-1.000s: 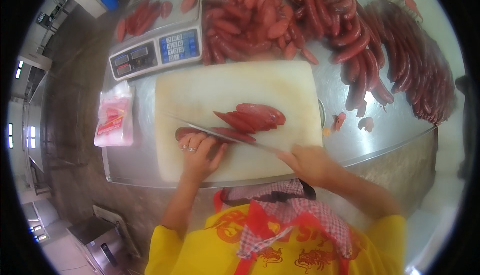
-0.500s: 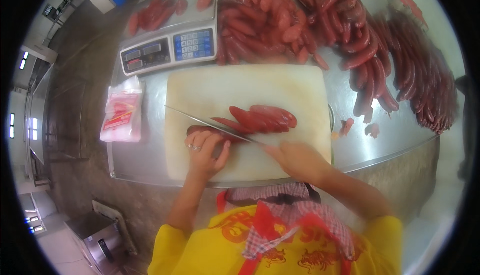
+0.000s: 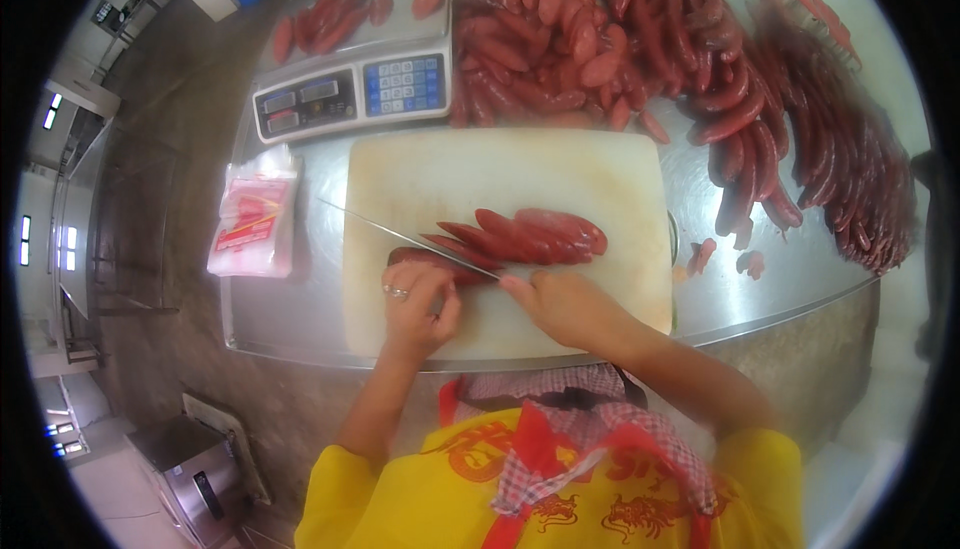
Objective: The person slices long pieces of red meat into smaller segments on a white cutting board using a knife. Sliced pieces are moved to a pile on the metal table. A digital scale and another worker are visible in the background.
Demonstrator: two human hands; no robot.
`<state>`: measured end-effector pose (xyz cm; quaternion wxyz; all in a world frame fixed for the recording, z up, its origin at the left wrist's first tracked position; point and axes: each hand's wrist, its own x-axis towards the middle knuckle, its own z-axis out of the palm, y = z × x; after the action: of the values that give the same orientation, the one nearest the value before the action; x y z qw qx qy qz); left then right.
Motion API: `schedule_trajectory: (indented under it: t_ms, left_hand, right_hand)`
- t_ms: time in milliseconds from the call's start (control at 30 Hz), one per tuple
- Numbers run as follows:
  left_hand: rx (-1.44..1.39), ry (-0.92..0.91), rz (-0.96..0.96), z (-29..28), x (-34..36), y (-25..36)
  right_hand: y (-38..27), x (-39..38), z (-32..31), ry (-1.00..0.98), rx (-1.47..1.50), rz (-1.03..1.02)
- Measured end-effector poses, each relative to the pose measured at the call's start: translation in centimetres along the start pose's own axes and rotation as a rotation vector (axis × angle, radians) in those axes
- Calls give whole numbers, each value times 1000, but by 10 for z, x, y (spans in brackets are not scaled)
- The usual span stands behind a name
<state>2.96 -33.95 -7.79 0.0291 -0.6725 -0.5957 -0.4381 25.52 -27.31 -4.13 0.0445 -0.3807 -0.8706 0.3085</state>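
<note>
From where I stand, the sausage [image 3: 440, 261] lies at the centre of the frame on a pale, matte cutting board [image 3: 500, 164], its skin dark red and its near side covered by fingers. The left hand [image 3: 420, 311] is bent over it, fingers curled and tips holding it down, with a shiny ring [image 3: 396, 292] on one finger. The right hand [image 3: 555, 304] is closed around a knife [image 3: 405, 237], its handle hidden in the grip; the long, thin steel blade slants up toward the left, across the sausage. Just above the blade, moist oval slices [image 3: 545, 237] overlap like shingles.

The desk [image 3: 735, 284] is smooth, reflective metal. At upper left sits a boxy scale [image 3: 350, 94] with blue keys, more slices on its flat pan. Below it lies a crinkled plastic packet [image 3: 255, 214], white and red. A glossy heap of cut pieces [image 3: 545, 39] fills the top centre; plump, curved whole sausages [image 3: 735, 99] lie beside it, and thinner, wrinkled ones [image 3: 865, 164] crowd the upper right.
</note>
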Motion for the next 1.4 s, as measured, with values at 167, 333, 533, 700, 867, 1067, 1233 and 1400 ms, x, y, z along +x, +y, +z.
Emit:
schedule_trajectory:
  t_ms: [167, 333, 533, 700, 867, 1067, 1233, 1400]
  left_hand:
    - [60, 37, -60, -1, 1, -3]
    - [4, -5, -88, -3, 2, -5]
    - [-17, 6, -45, -8, -3, -5]
    - [49, 116, -151, -6, -8, -5]
    - [59, 97, -161, -3, -7, -6]
    - [66, 61, -109, -6, -10, -5]
    - [86, 164, -235, -4, -14, -1]
    - [92, 154, -220, -3, -13, -2]
  right_hand:
    - [-10, -85, -58, -99, 14, 250]
    - [-5, -81, -50, -180, -107, 99]
    - [-6, 15, 10, -107, -9, 27]
    - [-13, -52, -36, -126, 15, 221]
    - [-15, -94, -53, -190, -46, 310]
    - [-16, 12, 17, -4, -171, -165]
    - [-11, -23, -16, -53, -211, -201]
    - [-2, -103, -46, -161, -26, 256]
